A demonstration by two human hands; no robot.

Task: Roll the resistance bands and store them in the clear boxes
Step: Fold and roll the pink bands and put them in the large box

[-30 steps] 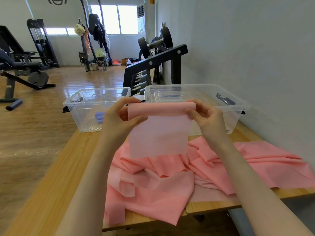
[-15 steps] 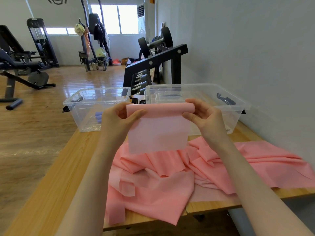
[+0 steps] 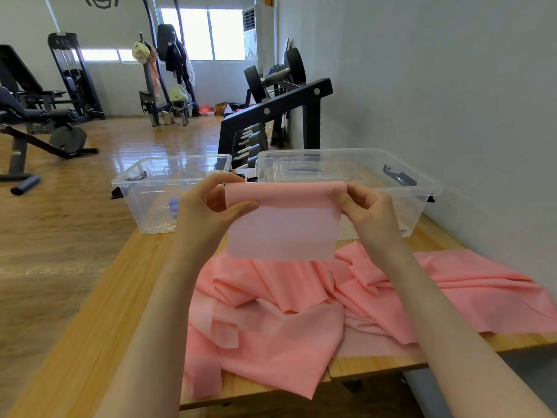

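Note:
I hold a pink resistance band (image 3: 281, 227) up above the table, its top edge curled into a small roll. My left hand (image 3: 208, 206) pinches the roll's left end and my right hand (image 3: 366, 206) pinches its right end. The free end hangs down flat below the roll. A heap of pink bands (image 3: 301, 315) lies crumpled on the wooden table (image 3: 99, 321) beneath. Two clear boxes stand behind: the left box (image 3: 141, 188) holds a small purple roll (image 3: 173, 205), the right box (image 3: 422, 188) sits by the wall.
A grey wall runs close along the right. A black dumbbell rack (image 3: 271, 116) stands behind the boxes. Gym machines and a bench (image 3: 39, 116) stand on the wooden floor to the left.
The band's hanging end has shortened a little as both hands turn the roll at the top. The hands stay at about the same height.

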